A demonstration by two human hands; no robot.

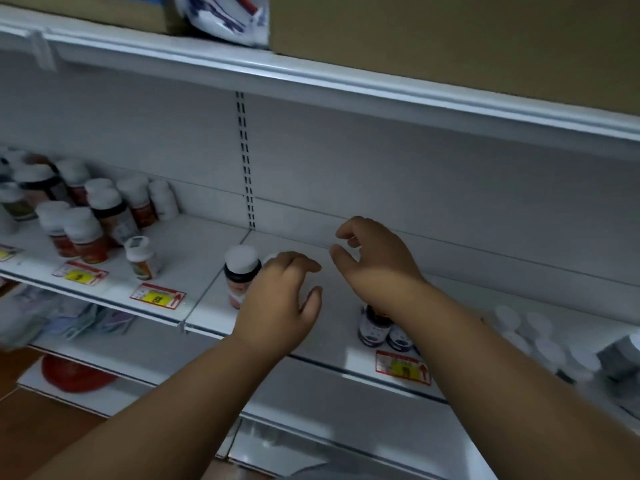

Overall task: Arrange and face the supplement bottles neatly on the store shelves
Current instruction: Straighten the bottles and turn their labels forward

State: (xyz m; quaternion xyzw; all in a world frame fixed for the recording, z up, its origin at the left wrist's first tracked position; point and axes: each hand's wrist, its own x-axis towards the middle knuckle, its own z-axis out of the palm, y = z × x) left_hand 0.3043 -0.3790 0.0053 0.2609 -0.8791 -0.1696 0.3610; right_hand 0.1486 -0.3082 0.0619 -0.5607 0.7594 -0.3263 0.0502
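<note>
My left hand [280, 299] hovers over the white shelf [332, 327], fingers loosely curled and holding nothing, right beside a white-capped supplement bottle [239, 275] with a dark neck and red label. My right hand [374, 261] floats a little farther back, fingers and thumb curved, empty. Under my right forearm stand two dark purple bottles [375, 327] at the shelf front. A small tilted bottle [140, 258] stands alone to the left. A cluster of white-capped brown and red bottles [86, 216] fills the shelf's far left.
Several white bottles [540, 341] sit at the right end of the shelf. Red and yellow price tags [157, 296] line the front edge. Cardboard boxes [450, 39] rest on the shelf above. A lower shelf holds packets [69, 320].
</note>
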